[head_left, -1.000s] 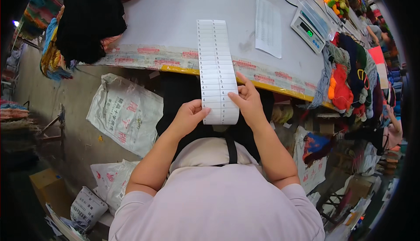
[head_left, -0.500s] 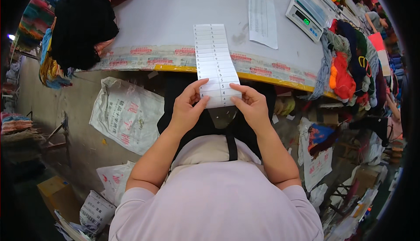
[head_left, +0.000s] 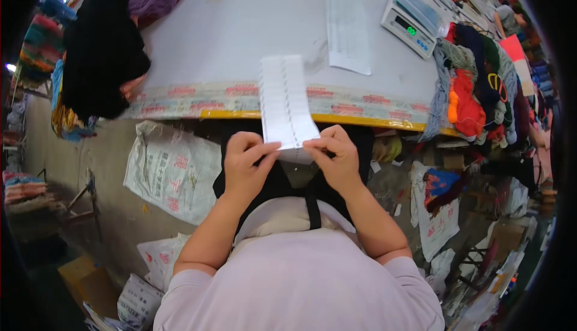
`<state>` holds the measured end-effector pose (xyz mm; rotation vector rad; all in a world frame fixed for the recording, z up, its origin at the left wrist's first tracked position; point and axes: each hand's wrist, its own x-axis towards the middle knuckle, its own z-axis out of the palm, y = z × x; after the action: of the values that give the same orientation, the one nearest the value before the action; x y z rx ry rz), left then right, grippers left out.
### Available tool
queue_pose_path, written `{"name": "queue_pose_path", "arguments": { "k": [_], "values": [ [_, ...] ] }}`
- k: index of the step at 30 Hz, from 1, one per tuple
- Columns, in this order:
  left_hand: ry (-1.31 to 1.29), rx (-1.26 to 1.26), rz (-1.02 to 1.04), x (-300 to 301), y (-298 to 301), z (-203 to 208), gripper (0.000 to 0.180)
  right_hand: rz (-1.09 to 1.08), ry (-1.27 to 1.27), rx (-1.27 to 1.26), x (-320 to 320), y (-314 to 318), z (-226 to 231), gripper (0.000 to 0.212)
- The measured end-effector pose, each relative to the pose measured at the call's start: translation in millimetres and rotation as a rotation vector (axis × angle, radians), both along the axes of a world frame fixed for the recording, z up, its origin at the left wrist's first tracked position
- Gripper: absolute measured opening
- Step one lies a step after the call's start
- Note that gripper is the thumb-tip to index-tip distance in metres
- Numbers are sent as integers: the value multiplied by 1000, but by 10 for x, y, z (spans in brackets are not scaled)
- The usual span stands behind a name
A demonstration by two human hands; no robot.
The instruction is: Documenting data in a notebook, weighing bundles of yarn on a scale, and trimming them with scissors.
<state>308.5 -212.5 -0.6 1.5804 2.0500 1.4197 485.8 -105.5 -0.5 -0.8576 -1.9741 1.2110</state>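
A long white sheet of printed labels (head_left: 285, 99) stretches from my hands up over the near edge of the table. Its near end is bent down in a crease between my fingers. My left hand (head_left: 245, 161) pinches the sheet's left edge between thumb and fingers. On the right edge, my right hand (head_left: 336, 155) pinches it the same way. The far end lies over the grey tabletop (head_left: 240, 36). Below the crease, the folded part of the sheet is partly hidden by my fingers.
Black yarn (head_left: 102, 54) and purple yarn (head_left: 153, 3) are heaped at the table's left. To the right are a printed paper (head_left: 350, 30), a digital scale (head_left: 412, 24) and hanging coloured yarn skeins (head_left: 466, 102). A white woven sack (head_left: 171, 171) lies on the floor at left.
Both hands have moved slightly down toward me, drawing the label sheet along. Its near part, flat before, is now bent over at a crease.
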Motion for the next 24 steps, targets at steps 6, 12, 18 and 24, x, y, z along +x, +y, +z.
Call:
{"name": "queue_pose_path", "arguments": {
  "k": [6, 12, 18, 24],
  "values": [
    [250, 149, -137, -72, 147, 403, 19, -22, -4, 504, 1, 73, 318, 19],
    [282, 148, -357, -152, 308, 681, 26, 80, 42, 627, -84, 172, 603, 19],
    [-19, 81, -351, -112, 489, 647, 49, 67, 78, 428, -91, 332, 663, 13],
    [-295, -5, -370, -174, 539, 574, 31, 73, 74, 270, -68, 439, 714, 14]
  ]
}}
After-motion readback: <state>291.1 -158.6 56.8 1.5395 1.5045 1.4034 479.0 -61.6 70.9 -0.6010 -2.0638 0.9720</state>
